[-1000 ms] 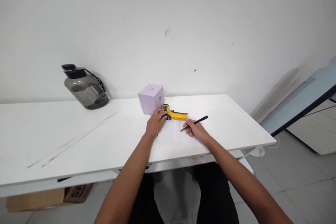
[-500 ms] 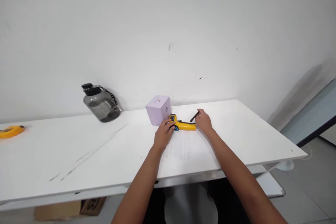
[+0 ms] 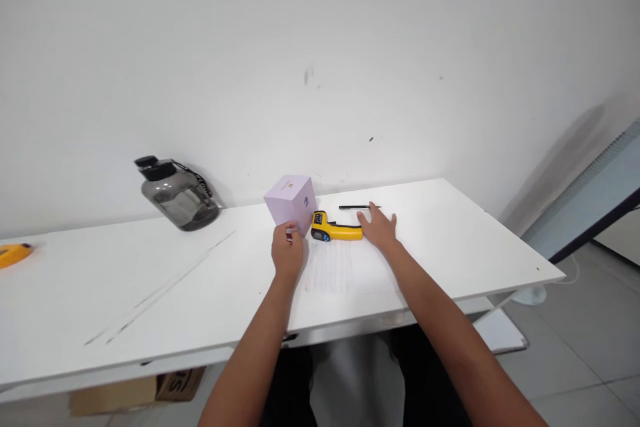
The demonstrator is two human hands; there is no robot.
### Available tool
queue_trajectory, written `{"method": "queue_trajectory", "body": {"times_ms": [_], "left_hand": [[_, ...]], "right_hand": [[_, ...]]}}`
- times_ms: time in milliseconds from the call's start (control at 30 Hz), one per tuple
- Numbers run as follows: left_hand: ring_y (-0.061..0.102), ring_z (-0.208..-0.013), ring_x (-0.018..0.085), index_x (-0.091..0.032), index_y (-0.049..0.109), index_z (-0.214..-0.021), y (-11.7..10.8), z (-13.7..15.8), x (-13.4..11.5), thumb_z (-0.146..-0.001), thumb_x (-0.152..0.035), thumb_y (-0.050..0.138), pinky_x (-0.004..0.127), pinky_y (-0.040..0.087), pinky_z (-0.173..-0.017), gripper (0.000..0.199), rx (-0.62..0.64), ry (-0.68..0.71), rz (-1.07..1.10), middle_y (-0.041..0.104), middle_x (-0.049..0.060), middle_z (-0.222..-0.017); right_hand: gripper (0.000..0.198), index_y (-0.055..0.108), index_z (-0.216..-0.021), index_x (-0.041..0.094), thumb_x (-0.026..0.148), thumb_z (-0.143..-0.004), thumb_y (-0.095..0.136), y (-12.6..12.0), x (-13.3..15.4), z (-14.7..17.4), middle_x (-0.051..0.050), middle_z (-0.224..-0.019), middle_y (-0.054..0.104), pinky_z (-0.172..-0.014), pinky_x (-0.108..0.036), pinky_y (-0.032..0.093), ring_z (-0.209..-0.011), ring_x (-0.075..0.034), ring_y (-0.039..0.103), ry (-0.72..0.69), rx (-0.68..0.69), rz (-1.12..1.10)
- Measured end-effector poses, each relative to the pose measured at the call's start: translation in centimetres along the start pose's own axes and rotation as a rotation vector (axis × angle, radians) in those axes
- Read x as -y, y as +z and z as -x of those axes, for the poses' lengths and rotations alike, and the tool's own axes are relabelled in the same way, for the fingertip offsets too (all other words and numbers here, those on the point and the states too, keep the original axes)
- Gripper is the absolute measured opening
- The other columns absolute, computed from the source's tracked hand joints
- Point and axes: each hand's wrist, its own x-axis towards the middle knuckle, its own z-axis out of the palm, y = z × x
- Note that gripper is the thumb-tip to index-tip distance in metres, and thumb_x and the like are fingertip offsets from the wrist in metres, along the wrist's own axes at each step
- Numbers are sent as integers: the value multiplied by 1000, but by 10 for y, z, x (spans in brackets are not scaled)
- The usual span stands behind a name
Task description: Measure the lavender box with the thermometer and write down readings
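Observation:
A yellow and black infrared thermometer gun (image 3: 345, 233) lies on its side on the white table (image 3: 430, 247), its handle pointing right. My right hand (image 3: 381, 228) is open, fingers spread flat, just past the handle's end. One of its fingertips rests on a black pen (image 3: 353, 207) lying crosswise behind the thermometer. In front of the lilac box (image 3: 290, 195), my left hand (image 3: 287, 250) is closed, its fingers curled close to the box's lower front. A small dark red bit shows between those fingers, too small to name.
Toward the back left stands a grey water bottle (image 3: 180, 197) with a black lid and strap. A yellow-orange tool (image 3: 14, 254) lies at the far left edge. Behind the table rises a white wall (image 3: 320, 67). Below is a cardboard box (image 3: 120, 395).
My right hand has laid the pen down behind the thermometer and opened out. My left hand has left the thermometer's head and moved left to the lilac box's front. The view has shifted slightly.

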Motion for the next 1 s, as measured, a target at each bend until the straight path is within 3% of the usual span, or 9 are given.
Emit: {"method": "queue_trajectory", "body": {"times_ms": [100, 200, 333, 433, 533, 667, 800, 900, 1000], "left_hand": [[60, -113, 24, -18, 50, -130, 2, -5, 3, -83, -37, 61, 39, 52, -97, 52, -62, -31, 8, 53, 15, -136], [50, -132, 31, -16, 34, -145, 4, -10, 6, -75, -49, 72, 45, 44, -110, 86, -71, -165, -20, 40, 21, -149], [47, -139, 33, -23, 19, -153, 3, -16, 2, -70, -60, 76, 49, 39, -115, 108, 13, -274, -44, 42, 19, -154], [47, -140, 36, -23, 20, -153, 4, -21, -4, -68, -64, 75, 53, 37, -115, 109, 50, -312, -147, 50, 17, -149], [45, -139, 42, -20, 32, -147, 6, -28, -9, -64, -68, 76, 56, 39, -111, 105, 57, -322, -283, 54, 19, -145], [54, -130, 42, -21, 47, -130, 6, -40, -9, -63, -72, 73, 55, 47, -101, 87, 122, -256, -351, 61, 19, -137], [58, -125, 40, -22, 50, -123, -3, -51, 2, -64, -68, 74, 50, 52, -92, 79, 174, -184, -335, 63, 18, -133], [61, -123, 35, -20, 50, -126, -11, -59, 14, -64, -59, 76, 44, 53, -94, 77, 299, -97, -254, 64, 18, -133], [61, -124, 35, -20, 48, -130, -15, -64, 22, -64, -55, 78, 43, 53, -94, 81, 331, -94, -192, 63, 19, -136]], "right_hand": [[72, 30, -159, 16, 59, -102, 25, -1, 0, 1, -16, -158, 44, -123, -57, -3, -152, -26, 31, -9, 19, 46], [66, 37, -156, 19, 56, -104, 24, -2, 1, 2, -16, -156, 47, -122, -58, 3, -151, -26, 33, -33, 11, 71], [57, 48, -150, 22, 51, -106, 25, -4, 3, 2, -14, -149, 56, -120, -56, 13, -143, -27, 44, -38, -38, 55], [54, 54, -145, 19, 47, -107, 28, -6, 2, 2, -14, -139, 65, -114, -47, 28, -129, -27, 57, -42, -102, 46], [47, 55, -144, 18, 36, -108, 31, -7, -4, 0, -14, -134, 67, -102, -36, 37, -120, -23, 62, -80, -177, 63], [39, 60, -136, 19, 21, -105, 37, -8, -9, -2, -15, -127, 67, -96, -39, 34, -118, -26, 58, -74, -246, 225], [34, 70, -121, 20, 20, -104, 41, -8, -5, -2, -15, -117, 68, -91, -41, 33, -112, -27, 57, -60, -254, 280], [32, 72, -116, 22, 23, -104, 42, -9, -2, -2, -14, -116, 69, -90, -39, 33, -112, -27, 57, -67, -201, 304], [33, 74, -113, 24, 24, -103, 42, -11, -1, -2, -12, -113, 71, -88, -38, 35, -109, -26, 61, -57, -124, 323]]}}
